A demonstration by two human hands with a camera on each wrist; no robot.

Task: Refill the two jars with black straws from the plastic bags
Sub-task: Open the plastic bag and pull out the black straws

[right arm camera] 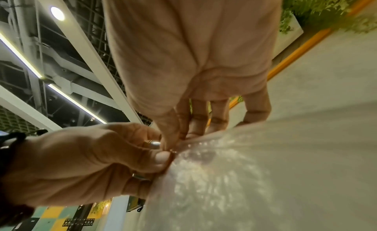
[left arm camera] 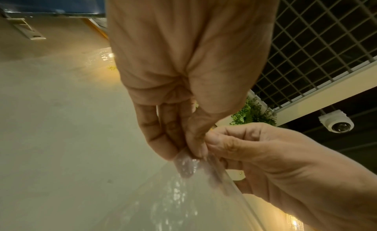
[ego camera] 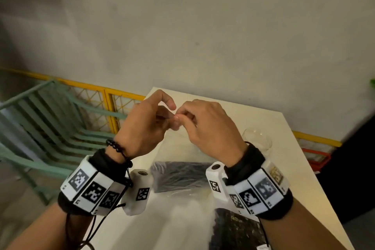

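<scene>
Both hands are raised above the white table [ego camera: 288, 160] and pinch the top edge of a clear plastic bag [ego camera: 178, 154]. My left hand [ego camera: 160, 115] pinches the bag [left arm camera: 179, 194] between thumb and fingers. My right hand [ego camera: 184, 116] pinches the same edge of the bag [right arm camera: 234, 178] right beside it, fingertips touching. Black straws [ego camera: 178, 176] fill the bag's lower part, which hangs down to the table. A second bag of black straws [ego camera: 237, 231] lies near my right forearm. One clear glass jar [ego camera: 257, 139] stands right of my right wrist.
A green slatted chair [ego camera: 46, 128] stands left of the table, with a yellow mesh railing [ego camera: 109, 97] behind it. A red object [ego camera: 316, 158] sits beyond the table's right edge. The grey wall rises behind.
</scene>
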